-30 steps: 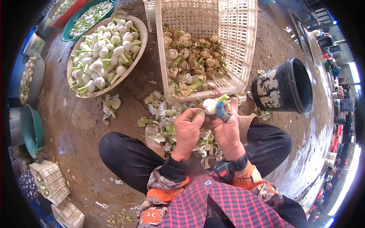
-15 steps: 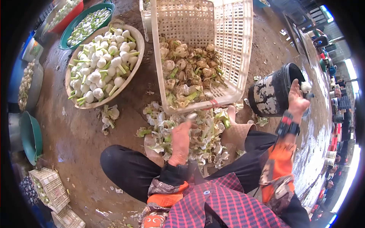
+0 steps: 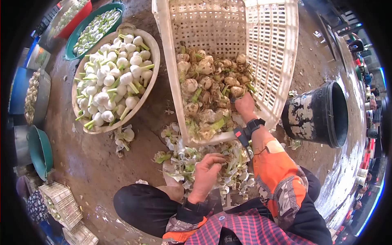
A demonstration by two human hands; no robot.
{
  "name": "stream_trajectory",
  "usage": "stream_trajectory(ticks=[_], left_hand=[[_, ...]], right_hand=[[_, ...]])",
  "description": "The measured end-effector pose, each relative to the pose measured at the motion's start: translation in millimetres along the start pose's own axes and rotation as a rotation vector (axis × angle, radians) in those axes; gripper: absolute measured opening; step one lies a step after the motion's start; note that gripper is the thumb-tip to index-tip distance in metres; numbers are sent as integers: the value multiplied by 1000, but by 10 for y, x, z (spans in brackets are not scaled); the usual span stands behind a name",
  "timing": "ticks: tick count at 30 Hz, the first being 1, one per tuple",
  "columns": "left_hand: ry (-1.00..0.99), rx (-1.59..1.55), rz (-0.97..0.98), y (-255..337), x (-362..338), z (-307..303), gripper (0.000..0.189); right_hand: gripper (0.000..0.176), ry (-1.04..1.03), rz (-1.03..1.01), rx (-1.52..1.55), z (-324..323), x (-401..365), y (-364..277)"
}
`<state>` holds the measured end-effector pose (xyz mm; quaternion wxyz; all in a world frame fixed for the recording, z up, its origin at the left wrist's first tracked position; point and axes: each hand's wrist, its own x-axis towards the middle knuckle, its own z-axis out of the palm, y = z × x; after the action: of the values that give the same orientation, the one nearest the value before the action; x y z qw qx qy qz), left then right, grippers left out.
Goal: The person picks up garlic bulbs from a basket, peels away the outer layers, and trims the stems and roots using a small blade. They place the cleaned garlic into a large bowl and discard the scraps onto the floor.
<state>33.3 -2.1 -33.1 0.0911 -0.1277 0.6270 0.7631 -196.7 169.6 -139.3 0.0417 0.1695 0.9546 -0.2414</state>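
Note:
My right hand reaches into the white plastic crate, at the right side of the unpeeled garlic bulbs. Its fingertips are hidden among the bulbs. Over the pile of peeled husks and leaves my left hand is held with curled fingers; what lies between them, if anything, is too small to tell. Cleaned white garlic with green stems fills a round pale basket on the left.
A black bucket stands at the right. Two garlic bulbs lie on the floor below the basket. Green basins, a red basin and small white crates are at the far left. People sit along the right edge.
My right hand has moved from above the black bucket, where a white bulb was by it, into the crate. My left hand has moved slightly down. The view has shifted.

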Motion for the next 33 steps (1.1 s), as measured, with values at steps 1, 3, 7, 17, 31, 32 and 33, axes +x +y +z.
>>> stream_trajectory(ticks=[1, 3, 7, 17, 31, 32, 33], left_hand=[[25, -89, -100, 61, -17, 17, 23], [79, -270, -283, 155, -14, 52, 18], [136, -388, -100, 277, -8, 86, 47], [36, -209, 112, 479, -252, 34, 55], [-29, -297, 68, 795, -465, 149, 47], [-88, -373, -40, 845, -467, 110, 46], [-152, -446, -148, 875, -457, 65, 44]], right_hand=[[28, -5, -23, 2, -46, -5, 26], [29, -69, -58, 237, -216, -58, 39], [33, -178, -313, 533, -993, -885, -272], [50, -405, -168, 1389, -1645, -2293, -544], [32, -50, -575, 658, -1624, -2703, -439], [34, -40, -637, 614, -1671, -2685, -428], [38, -26, -696, 569, -1706, -2674, -410]])
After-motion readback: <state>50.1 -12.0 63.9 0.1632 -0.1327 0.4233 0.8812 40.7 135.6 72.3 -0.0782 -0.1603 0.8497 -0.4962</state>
